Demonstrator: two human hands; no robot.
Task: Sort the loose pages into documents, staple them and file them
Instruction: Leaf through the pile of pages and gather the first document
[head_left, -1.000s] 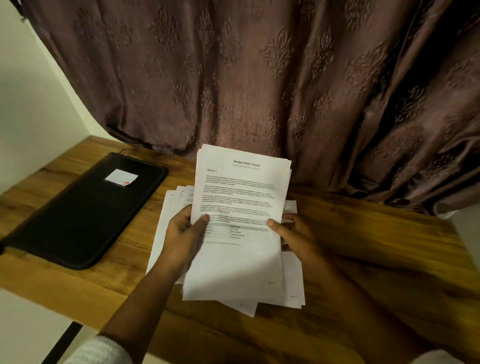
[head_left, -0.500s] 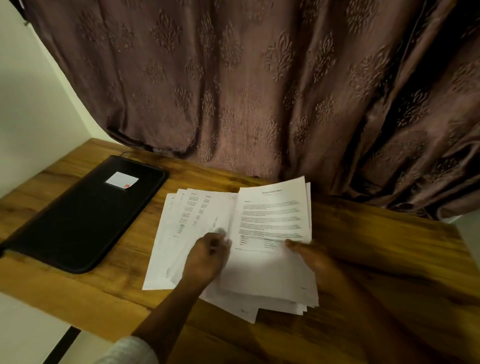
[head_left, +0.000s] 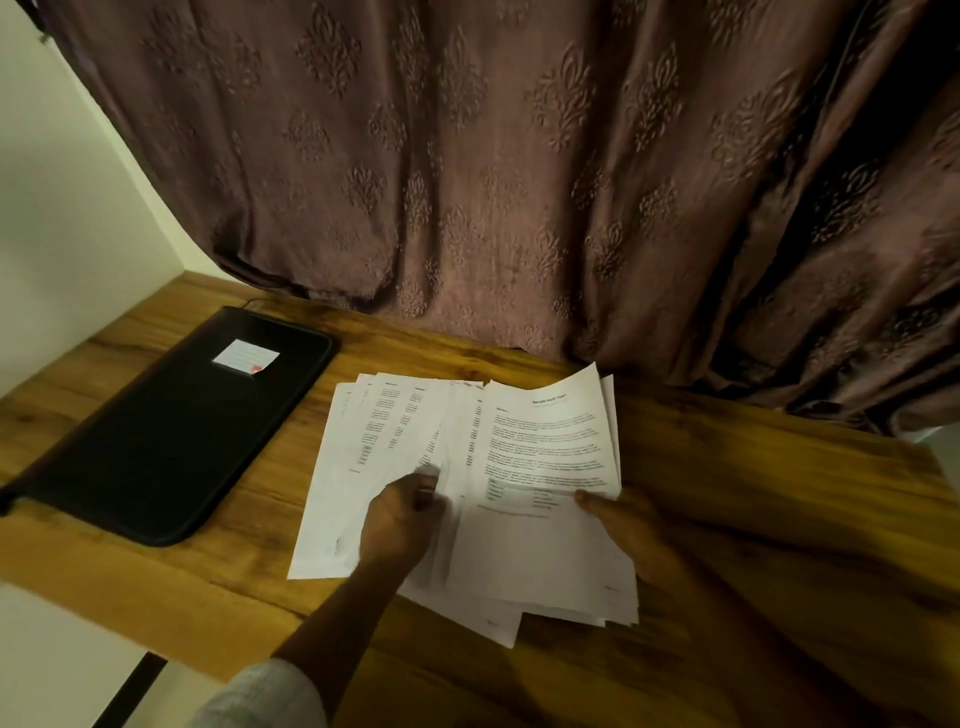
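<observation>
Several loose white printed pages (head_left: 374, 457) lie fanned out on the wooden table (head_left: 779, 499). On their right side lies a small stack topped by a text page with a heading (head_left: 545, 447). My right hand (head_left: 623, 525) grips this stack at its right edge, thumb on top. My left hand (head_left: 400, 519) rests on the fanned pages and pinches the edge of a sheet with its curled fingers. A black zipped file folder (head_left: 156, 431) with a small white label lies flat at the table's left.
A heavy brown patterned curtain (head_left: 519, 182) hangs right behind the table and touches its back edge. A pale wall (head_left: 67, 208) closes the left side. The table's front edge runs along the lower left.
The stack with the headed page came down from upright in both hands to lie right of the fan. My left hand left it and moved onto the fanned pages.
</observation>
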